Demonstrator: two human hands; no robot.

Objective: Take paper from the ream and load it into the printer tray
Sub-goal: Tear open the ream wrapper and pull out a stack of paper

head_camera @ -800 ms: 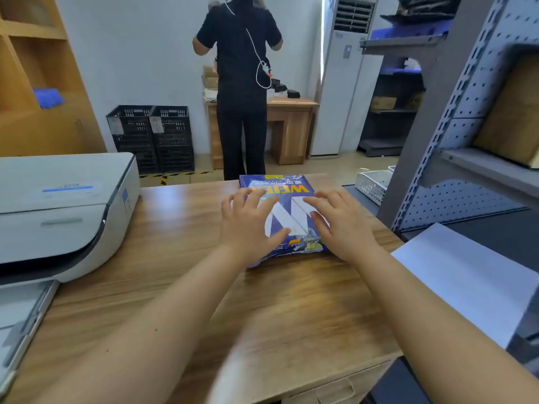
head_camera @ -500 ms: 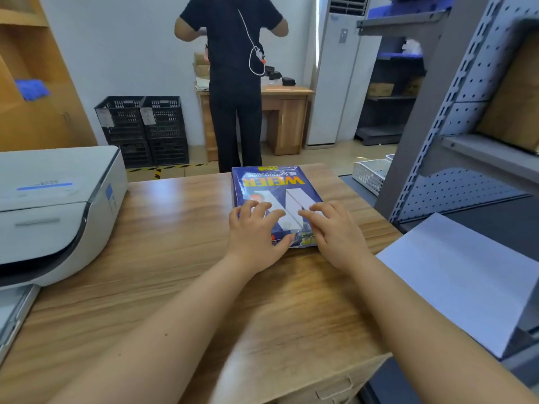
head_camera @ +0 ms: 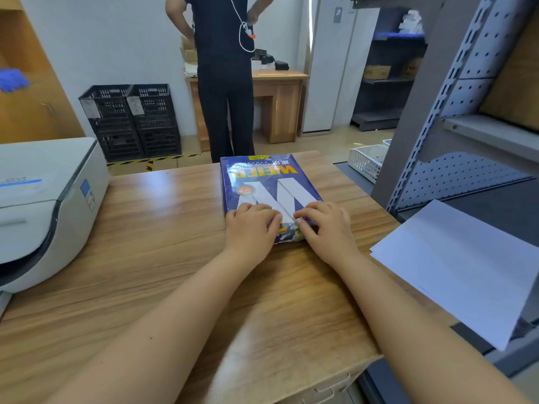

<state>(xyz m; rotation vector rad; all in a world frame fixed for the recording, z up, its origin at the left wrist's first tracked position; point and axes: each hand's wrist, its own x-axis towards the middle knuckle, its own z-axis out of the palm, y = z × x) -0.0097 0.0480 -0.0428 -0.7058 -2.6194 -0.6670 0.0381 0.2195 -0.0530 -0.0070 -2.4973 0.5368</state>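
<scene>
Right now we have both hands down on the near end of the blue wrapped ream of copy paper (head_camera: pixel 268 193), which lies flat on the wood-grain surface (head_camera: pixel 163 228), a little right of its middle and reaching toward its far edge. Our left hand (head_camera: pixel 250 228) rests on the near left corner with the fingers curled over the wrapper; our right hand (head_camera: pixel 326 228) sits on the near right corner, its fingertips (head_camera: pixel 302 221) pressing at the crinkled end of the wrapper. Neither grip is closed around the ream: the fingers are bent and bear on the wrapping, and we cannot tell whether any of it is pinched. The ream's large white letter and yellow lettering read upside down from our side.

To our left stands the white and grey printer (head_camera: pixel 43 205), on the same surface and well apart from the ream. At our right, a loose stack of white sheets (head_camera: pixel 466 269) lies on a dark lower shelf just beside the surface's edge, under a grey perforated metal rack (head_camera: pixel 455 118). Beyond the surface a person in dark clothes (head_camera: pixel 224 83) stands with their back to us at a small wooden desk (head_camera: pixel 280 94), with two black plastic crates (head_camera: pixel 131 121) against the wall to the left.
</scene>
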